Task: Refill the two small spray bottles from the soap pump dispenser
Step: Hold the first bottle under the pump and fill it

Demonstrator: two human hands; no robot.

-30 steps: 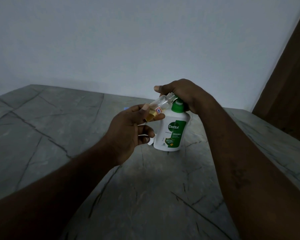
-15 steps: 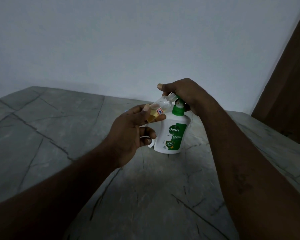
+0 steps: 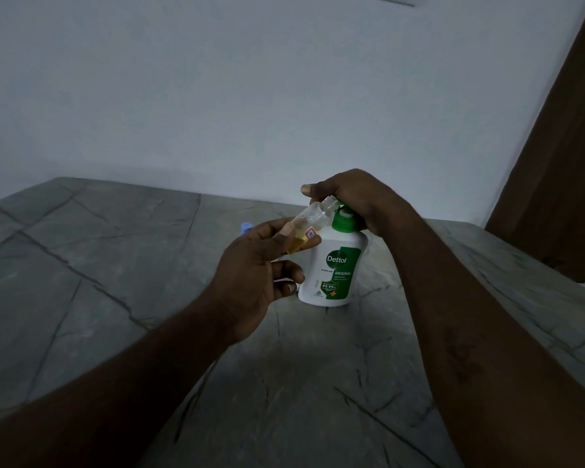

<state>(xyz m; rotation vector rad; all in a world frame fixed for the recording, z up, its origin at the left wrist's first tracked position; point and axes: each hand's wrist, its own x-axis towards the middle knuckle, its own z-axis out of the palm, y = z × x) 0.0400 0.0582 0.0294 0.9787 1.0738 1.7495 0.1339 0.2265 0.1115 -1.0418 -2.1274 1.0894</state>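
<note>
A white soap pump dispenser [image 3: 331, 268] carries a green collar and a green label panel with white lettering and a gold-orange emblem. The clear small spray bottle [image 3: 309, 219] holds amber-yellow liquid and bears a white sticker marked in red and blue. Dark vein-like lines cross the grey tabletop [image 3: 115, 265]. Behind are a pale blue-white wall [image 3: 250, 96], a brown panel [image 3: 561, 146] and a small blue object [image 3: 246, 226].

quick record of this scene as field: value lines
left hand: holds bottle tilted, mouth by the pump spout
right hand: grips pump head of dispenser
bottle fill: yellow liquid in lower end
dispenser: upright on table
blue item: on table behind left hand
</note>
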